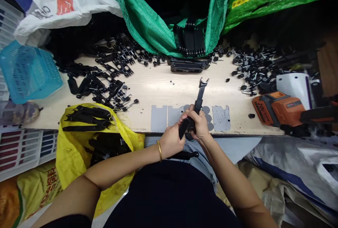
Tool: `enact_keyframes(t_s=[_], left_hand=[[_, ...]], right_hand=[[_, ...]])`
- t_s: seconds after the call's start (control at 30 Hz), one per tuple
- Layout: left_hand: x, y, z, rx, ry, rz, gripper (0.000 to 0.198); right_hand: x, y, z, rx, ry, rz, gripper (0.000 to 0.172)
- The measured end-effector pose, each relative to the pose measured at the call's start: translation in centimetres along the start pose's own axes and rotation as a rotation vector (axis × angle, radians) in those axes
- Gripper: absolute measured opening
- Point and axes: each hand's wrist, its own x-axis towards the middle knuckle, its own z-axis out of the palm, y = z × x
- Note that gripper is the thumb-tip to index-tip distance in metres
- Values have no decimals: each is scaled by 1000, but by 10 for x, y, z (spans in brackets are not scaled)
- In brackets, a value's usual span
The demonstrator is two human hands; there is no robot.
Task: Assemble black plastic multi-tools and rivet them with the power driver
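My left hand (173, 139), with a gold bangle at the wrist, is closed on the lower end of a black plastic part (200, 97). Wrapped round the middle of that same part is my right hand (200, 124). The part slants up and away over the table's front edge and ends in a small forked tip. Behind it on the table lie stacked black plastic pieces (187, 66). Flat grey pieces (159, 118) lie along the front edge, partly under my hands. Another black part (183, 155) rests at my lap.
Black parts (113, 62) and black-headed screws (250, 66) are heaped left and right. A yellow bag (76, 154) hangs at front left, a blue basket (31, 73) behind it. A green bag (148, 27) stands at the back, an orange power tool (280, 108) at right.
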Motion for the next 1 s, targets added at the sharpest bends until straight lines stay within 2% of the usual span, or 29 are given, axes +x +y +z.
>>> enact_keyframes(t_s=[0.13, 0.33, 0.47, 0.57, 0.67, 0.73, 0.77, 0.87, 0.9, 0.93, 1.0], left_hand=[[8, 4, -2, -31, 23, -2, 27], [17, 7, -5, 3, -46, 39, 25], [24, 4, -6, 4, -53, 52, 28], [39, 3, -12, 78, -81, 85, 33], [66, 5, -28, 226, -190, 158, 35], [86, 6, -42, 387, -225, 217, 31], [94, 7, -49, 490, -197, 243, 29], [110, 4, -62, 735, -47, 357, 35], [112, 1, -64, 752, -25, 416, 38], [114, -1, -64, 740, -24, 477, 40], [115, -7, -62, 679, -53, 574, 42]], right_hand=[[2, -1, 3, 89, 128, -125, 21], [10, -14, -7, 20, 11, -51, 21], [16, -14, -9, 26, 39, -76, 22], [25, -8, -6, 78, 122, -129, 23], [37, -5, -9, 64, 282, -214, 23], [41, -7, -22, -84, 357, -249, 25], [41, -10, -31, -202, 346, -221, 27], [26, -30, -64, -659, 140, 9, 36], [19, -38, -72, -816, 91, 33, 38], [14, -46, -78, -970, 73, -8, 38], [8, -57, -79, -1248, 80, -266, 32]])
